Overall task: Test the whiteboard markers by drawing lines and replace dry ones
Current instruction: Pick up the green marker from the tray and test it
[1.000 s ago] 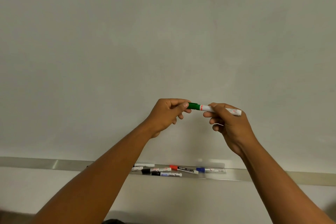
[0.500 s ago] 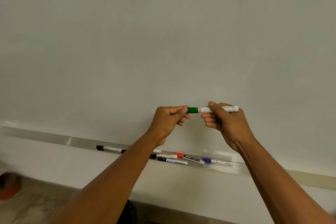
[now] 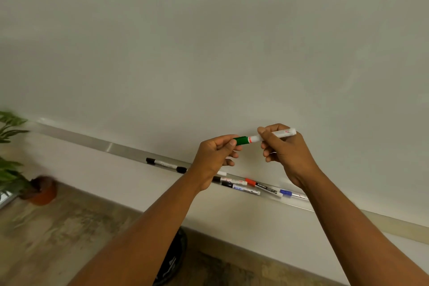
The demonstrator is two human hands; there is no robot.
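Before the smooth whiteboard [image 3: 209,53], both hands pinch a slim green-capped marker [image 3: 264,137].

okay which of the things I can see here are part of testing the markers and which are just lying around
Part of the job:
green marker, gripped by left hand at the cap and right hand at the barrel
whiteboard
spare markers lying in the tray

Just lying about:
potted plant
dark object on the floor

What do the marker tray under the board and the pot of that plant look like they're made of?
Marker tray: probably brushed metal, perhaps aluminium; it is silvery grey with a soft bright reflection. Plant pot: likely terracotta or plastic of that colour; it is matte orange-brown, but too blurred to tell.
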